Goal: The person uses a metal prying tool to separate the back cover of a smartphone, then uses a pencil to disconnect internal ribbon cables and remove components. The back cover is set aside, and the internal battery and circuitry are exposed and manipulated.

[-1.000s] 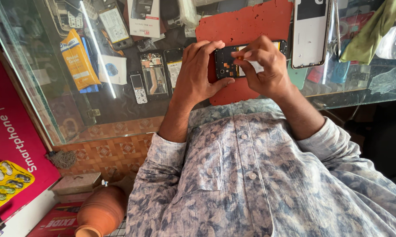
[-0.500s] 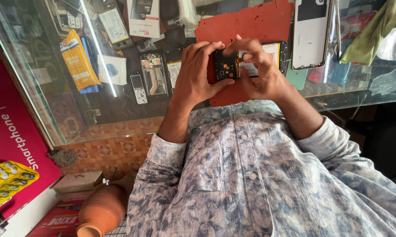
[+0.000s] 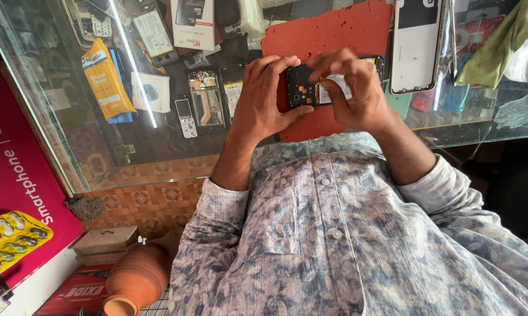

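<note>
An opened smartphone (image 3: 311, 90) with its back cover off shows its dark circuit board and battery. It is held just above a red work mat (image 3: 334, 35) on the glass counter. My left hand (image 3: 264, 99) grips the phone's left end, thumb underneath. My right hand (image 3: 354, 88) holds the right part, its fingers bent over the exposed inside near the middle. What the fingertips press on is hidden.
A white phone back cover (image 3: 416, 44) lies right of the mat, beside a green cloth (image 3: 495, 50). Under the glass counter (image 3: 176, 158) lie phone parts, a yellow packet (image 3: 104, 79) and boxes. A clay pot (image 3: 136, 281) stands on the floor at lower left.
The right hand's fingers have shifted over the open phone, from the right end toward its middle. The phone stays in both hands above the mat.
</note>
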